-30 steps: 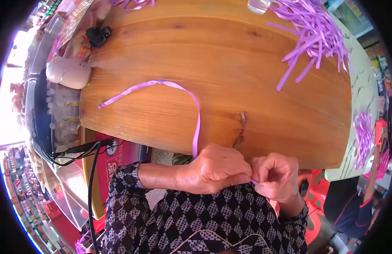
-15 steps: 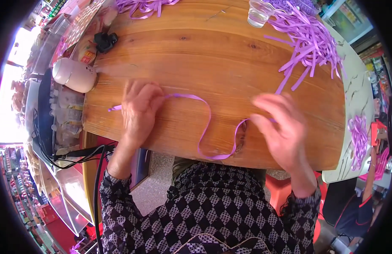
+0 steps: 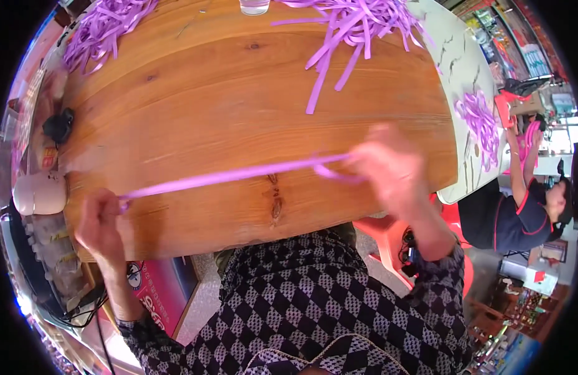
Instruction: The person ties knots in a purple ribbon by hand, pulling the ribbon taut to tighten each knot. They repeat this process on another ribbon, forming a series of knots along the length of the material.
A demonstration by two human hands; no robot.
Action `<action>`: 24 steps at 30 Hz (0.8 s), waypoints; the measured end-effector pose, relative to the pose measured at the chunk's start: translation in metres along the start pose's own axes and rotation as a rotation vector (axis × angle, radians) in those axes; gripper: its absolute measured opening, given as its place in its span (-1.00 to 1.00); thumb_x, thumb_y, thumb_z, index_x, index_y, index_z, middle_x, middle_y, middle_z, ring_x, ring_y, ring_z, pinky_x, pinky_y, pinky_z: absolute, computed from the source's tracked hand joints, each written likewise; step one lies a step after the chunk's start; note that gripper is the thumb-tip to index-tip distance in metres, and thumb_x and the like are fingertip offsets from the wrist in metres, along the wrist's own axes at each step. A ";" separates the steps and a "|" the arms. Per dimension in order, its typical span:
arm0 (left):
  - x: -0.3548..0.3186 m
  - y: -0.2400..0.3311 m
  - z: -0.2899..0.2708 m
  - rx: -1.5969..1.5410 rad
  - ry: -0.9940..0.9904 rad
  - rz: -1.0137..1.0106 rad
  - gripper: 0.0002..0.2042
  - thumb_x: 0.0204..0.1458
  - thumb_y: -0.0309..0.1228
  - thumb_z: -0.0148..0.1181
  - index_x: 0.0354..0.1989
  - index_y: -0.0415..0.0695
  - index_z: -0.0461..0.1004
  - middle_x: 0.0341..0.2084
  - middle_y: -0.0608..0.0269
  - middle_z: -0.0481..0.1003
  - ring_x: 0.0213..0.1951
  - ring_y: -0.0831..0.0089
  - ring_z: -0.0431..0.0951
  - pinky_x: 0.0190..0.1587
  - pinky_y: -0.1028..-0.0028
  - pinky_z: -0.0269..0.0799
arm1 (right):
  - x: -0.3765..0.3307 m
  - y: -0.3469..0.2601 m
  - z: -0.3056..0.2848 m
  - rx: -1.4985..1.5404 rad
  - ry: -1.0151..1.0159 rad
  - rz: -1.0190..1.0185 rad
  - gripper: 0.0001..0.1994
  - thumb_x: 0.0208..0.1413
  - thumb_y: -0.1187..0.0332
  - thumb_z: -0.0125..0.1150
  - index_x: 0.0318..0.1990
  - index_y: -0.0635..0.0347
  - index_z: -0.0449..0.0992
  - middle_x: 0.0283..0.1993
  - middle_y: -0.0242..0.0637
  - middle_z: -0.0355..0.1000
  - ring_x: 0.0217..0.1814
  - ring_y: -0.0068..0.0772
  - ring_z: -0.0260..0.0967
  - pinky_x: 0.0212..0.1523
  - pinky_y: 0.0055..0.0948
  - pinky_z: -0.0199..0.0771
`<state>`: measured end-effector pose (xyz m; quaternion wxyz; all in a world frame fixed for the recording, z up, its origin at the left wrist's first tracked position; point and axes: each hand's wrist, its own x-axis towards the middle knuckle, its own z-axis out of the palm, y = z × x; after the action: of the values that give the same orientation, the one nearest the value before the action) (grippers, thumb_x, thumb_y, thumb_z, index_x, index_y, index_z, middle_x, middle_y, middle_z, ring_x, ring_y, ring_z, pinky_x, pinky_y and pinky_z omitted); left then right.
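A purple ribbon (image 3: 232,174) stretches nearly straight above the wooden table (image 3: 195,119). My left hand (image 3: 103,220) is closed on its left end near the table's left edge, and a short tail pokes out by the fingers. At the other side my right hand (image 3: 392,165), smeared by motion, grips the ribbon with the fingers drawn together. A small loop of the same ribbon hangs just beside the right fingers.
Purple ribbon heaps lie at the back left (image 3: 111,28) and back right (image 3: 364,22), near a clear cup (image 3: 254,6). Another bundle (image 3: 480,128) rests on the white marbled table (image 3: 454,62). A pinkish-white rounded container (image 3: 40,194) and black device (image 3: 59,126) stand left. Another person (image 3: 520,212) is at right.
The ribbon, slack and curving before, is now pulled taut. My hands have moved farther apart, and my right hand has closed on the ribbon. The view has swung to the right.
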<state>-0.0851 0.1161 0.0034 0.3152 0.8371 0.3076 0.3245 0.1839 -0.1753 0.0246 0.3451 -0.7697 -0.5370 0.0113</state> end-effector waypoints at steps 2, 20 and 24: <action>0.010 -0.019 -0.018 -0.010 -0.001 -0.075 -0.94 -0.03 -0.66 0.04 -0.42 -0.26 0.41 -0.62 0.37 0.35 -0.54 0.65 0.34 -0.48 0.67 0.28 | -0.037 0.037 -0.029 0.239 0.132 0.596 -0.91 0.01 0.54 0.11 -0.33 0.31 0.53 -0.44 -0.37 0.43 -0.50 -0.63 0.29 -0.18 -0.45 0.41; 0.030 0.016 -0.015 -0.217 -0.629 -0.166 -0.90 -0.15 -0.51 0.20 -0.60 -0.25 0.43 -0.67 0.27 0.39 -0.58 0.50 0.28 -0.50 0.49 0.15 | -0.102 0.154 -0.122 0.358 0.387 0.715 -0.82 0.03 0.45 0.18 -0.21 0.31 0.49 -0.47 -0.38 0.40 -0.45 -0.62 0.28 -0.38 -0.66 0.22; 0.027 0.007 -0.010 -0.860 -0.569 -0.276 -0.75 -0.22 -0.38 0.25 -0.74 -0.13 0.29 -0.62 0.17 0.41 -0.55 0.43 0.26 -0.40 0.41 0.12 | -0.118 0.163 -0.128 0.446 0.523 0.791 -0.83 0.01 0.47 0.21 -0.22 0.30 0.50 -0.42 -0.36 0.44 -0.44 -0.62 0.32 -0.39 -0.69 0.25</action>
<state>-0.0741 0.1347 0.0242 0.7405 0.6392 0.1564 0.1368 0.3167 -0.3706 -0.0085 0.5925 -0.7986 -0.0854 0.0621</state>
